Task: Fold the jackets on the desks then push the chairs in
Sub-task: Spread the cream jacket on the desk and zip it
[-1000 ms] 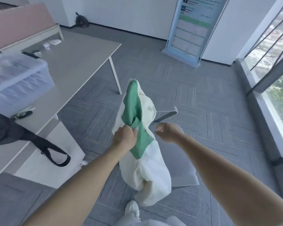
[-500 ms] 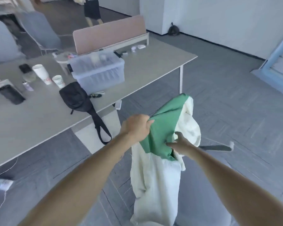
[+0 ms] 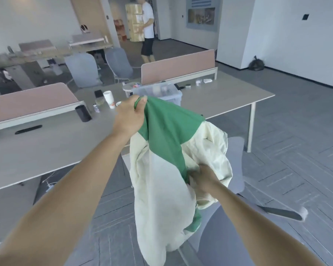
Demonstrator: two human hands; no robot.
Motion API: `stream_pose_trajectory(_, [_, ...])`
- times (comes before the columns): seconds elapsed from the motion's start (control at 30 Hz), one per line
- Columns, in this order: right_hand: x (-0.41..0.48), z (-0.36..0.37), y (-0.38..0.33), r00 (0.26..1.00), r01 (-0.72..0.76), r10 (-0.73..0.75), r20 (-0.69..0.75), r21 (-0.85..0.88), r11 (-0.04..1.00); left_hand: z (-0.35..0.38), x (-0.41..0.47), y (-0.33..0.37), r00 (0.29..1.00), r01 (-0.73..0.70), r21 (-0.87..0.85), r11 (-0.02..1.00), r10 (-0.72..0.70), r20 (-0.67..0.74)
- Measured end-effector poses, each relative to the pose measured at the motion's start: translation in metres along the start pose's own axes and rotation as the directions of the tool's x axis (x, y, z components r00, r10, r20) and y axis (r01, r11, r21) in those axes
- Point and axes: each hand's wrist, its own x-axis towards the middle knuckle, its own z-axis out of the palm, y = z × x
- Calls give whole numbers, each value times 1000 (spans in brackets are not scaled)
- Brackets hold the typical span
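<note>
A cream and green jacket (image 3: 161,169) hangs in the air in front of the grey desk (image 3: 56,146). My left hand (image 3: 130,116) grips its green upper edge and holds it high, above the desk's near edge. My right hand (image 3: 204,177) is lower and to the right, its fingers buried in the cream cloth, which it holds bunched. Below and behind the jacket stands a grey chair (image 3: 236,169), pulled out from the desk, its seat partly hidden by the cloth.
On the desk stand a clear plastic bin (image 3: 161,92), a white paper cup (image 3: 109,98), a black cylinder (image 3: 83,113) and pink divider panels (image 3: 178,66). More grey chairs (image 3: 83,72) stand behind. A person (image 3: 147,29) with boxes is in the far doorway.
The view has swung left and up from the floor to the desks. My left hand has lifted the jacket's green edge higher, and my right hand has gone from empty to holding cloth.
</note>
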Motion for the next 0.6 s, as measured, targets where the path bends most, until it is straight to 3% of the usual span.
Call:
stream_pose_trajectory(0.1, [-18, -23, -44, 978, 192, -181, -101, 116, 974, -31, -3, -29, 992, 122, 55, 991, -120, -40])
stream_pose_trajectory(0.2, [-41, -34, -112, 914, 404, -393, -102, 132, 905, -53, -13, -69, 964, 263, 64, 963, -261, -43])
stream_pose_trajectory(0.37, [-69, 10, -229, 810, 587, -574, -122, 168, 792, -88, -39, -102, 878, 475, -293, 830, -468, 96])
stream_pose_trajectory(0.53, [-83, 93, -331, 741, 657, -636, -214, 32, 754, -143, -85, -123, 882, 467, -624, 626, -373, 287])
stream_pose_trajectory(0.6, [-90, 125, -361, 746, 641, -625, -229, -7, 768, -164, -102, -140, 889, 457, -664, 592, -314, 333])
